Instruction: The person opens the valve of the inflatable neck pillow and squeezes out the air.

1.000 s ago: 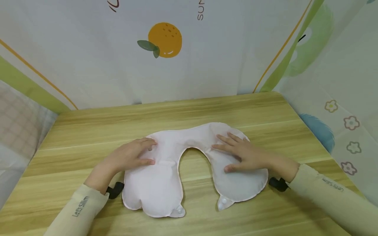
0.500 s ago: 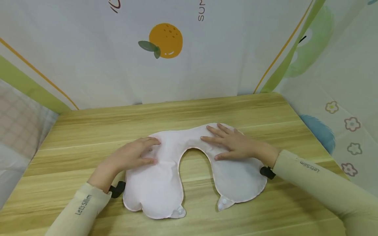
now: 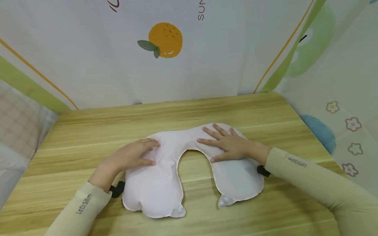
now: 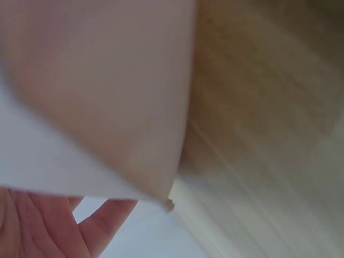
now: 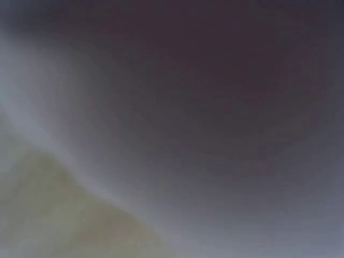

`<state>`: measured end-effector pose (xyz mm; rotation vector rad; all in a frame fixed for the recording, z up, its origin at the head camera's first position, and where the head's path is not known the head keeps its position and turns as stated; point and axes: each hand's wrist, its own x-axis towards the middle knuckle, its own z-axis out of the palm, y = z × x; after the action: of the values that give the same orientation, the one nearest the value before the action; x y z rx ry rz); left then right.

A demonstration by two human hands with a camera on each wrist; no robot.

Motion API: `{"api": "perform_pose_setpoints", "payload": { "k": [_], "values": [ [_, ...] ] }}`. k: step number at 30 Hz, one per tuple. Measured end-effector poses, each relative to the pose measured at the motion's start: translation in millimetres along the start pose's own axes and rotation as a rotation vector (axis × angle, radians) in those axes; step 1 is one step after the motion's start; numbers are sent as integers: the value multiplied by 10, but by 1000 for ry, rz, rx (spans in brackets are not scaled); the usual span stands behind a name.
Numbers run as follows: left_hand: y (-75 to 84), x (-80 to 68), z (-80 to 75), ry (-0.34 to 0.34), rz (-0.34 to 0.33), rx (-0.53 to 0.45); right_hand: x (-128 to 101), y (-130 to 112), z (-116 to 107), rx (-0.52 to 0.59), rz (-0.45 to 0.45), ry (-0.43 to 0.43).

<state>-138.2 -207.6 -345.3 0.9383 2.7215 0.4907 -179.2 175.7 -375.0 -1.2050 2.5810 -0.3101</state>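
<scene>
Head camera looked down from above the wooden table (image 3: 88,131), wrist cameras pressed close, blurred, left sharing its tabletop.

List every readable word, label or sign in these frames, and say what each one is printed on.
"Let's Slim" on the left sleeve, running along the forearm.
"Let's Slim" on the right sleeve, seen upside down.
"SU" on the backdrop cloth, running vertically and cut off by the top edge.
A dark red stroke of lettering on the same cloth, at the top edge left of the printed orange: cut off, unreadable.
The neck pillow shows no text.
Both wrist views: too blurred to read.
</scene>
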Motion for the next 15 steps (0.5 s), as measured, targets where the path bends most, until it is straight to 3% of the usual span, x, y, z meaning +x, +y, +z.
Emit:
{"api": "perform_pose_setpoints", "payload": {
  "k": [15],
  "values": [
    [-17, 14, 31, 3, 1, 20, 39, -12, 34, 8, 43, -50]
  ]
}}
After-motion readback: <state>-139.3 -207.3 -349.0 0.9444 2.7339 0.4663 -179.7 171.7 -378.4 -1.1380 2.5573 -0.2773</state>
